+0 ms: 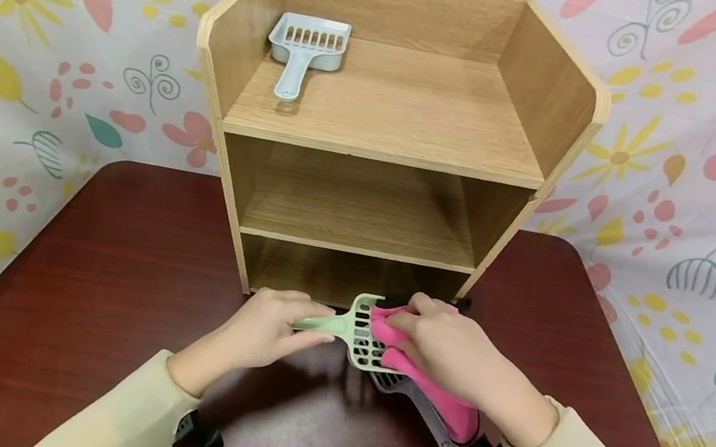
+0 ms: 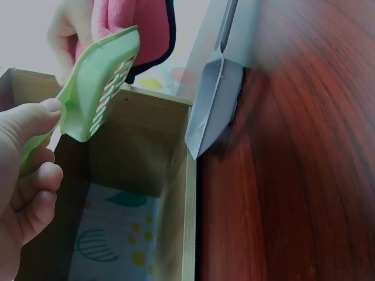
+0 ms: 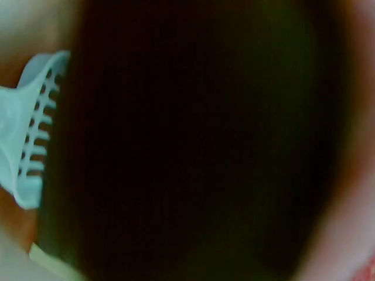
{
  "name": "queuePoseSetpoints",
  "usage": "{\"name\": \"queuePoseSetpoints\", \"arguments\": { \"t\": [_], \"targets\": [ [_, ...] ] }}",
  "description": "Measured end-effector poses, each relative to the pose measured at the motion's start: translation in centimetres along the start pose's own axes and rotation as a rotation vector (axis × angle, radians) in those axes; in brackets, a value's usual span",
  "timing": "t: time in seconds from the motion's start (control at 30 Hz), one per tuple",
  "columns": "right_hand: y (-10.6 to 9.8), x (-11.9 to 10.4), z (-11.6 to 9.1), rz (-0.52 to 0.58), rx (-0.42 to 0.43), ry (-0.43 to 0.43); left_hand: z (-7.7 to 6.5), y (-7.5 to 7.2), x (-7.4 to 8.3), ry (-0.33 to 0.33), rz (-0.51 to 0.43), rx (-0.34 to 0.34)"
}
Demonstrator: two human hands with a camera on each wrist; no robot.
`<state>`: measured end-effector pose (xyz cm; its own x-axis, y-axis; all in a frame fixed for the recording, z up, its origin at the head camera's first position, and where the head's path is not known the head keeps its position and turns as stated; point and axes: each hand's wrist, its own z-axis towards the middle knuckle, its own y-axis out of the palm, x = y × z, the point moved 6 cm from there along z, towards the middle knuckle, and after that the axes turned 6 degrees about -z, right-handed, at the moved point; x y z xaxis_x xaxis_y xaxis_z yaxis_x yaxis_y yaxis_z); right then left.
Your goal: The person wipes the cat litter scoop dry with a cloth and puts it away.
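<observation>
Pinching the green scoop [image 1: 341,325] by its handle, left grip [image 1: 271,328] closed to the handle's thickness, right grip [image 1: 453,352] curled round the pink cloth [image 1: 435,397] at the slotted head! We're above the surface [image 1: 22,292], roughly midway between its left and right edges, in front of the wooden shelf unit [image 1: 392,110]; scoop looks light, stiff, perhaps slick, so handle's the best hold, and the cloth should give softly

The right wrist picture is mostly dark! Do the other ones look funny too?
Right wrist: something dark, too blurry to name, covers most of it, with a pale scoop at the left edge; left wrist: the top left corner is washed out, but the green scoop looks clear; head: soft shadows fall on the table near the left hand.
</observation>
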<state>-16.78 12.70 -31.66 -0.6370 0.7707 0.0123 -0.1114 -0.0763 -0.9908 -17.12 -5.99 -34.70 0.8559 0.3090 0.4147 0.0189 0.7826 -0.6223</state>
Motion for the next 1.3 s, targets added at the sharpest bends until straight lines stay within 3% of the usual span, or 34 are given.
{"name": "queuePoseSetpoints", "arguments": {
  "t": [0.27,0.7,0.87,1.1,1.3],
  "targets": [
    [0.0,-0.6,0.6,0.048,0.079,-0.022,0.5,0.1,-0.1,0.012,0.008,0.025],
    [-0.4,1.2,-0.4,0.003,0.073,0.058,-0.1,-0.7,-0.2,-0.012,0.018,0.031],
    [-0.4,1.1,-0.4,0.023,0.073,0.029,-0.2,-0.7,-0.1,-0.010,0.000,0.048],
    [0.7,-0.1,0.5,0.112,0.021,-0.067,0.1,0.1,0.2,0.019,0.017,0.018],
    [0.4,-0.4,0.6,0.139,0.014,-0.071,0.2,0.1,0.4,0.029,0.052,0.024]
  ]
}}
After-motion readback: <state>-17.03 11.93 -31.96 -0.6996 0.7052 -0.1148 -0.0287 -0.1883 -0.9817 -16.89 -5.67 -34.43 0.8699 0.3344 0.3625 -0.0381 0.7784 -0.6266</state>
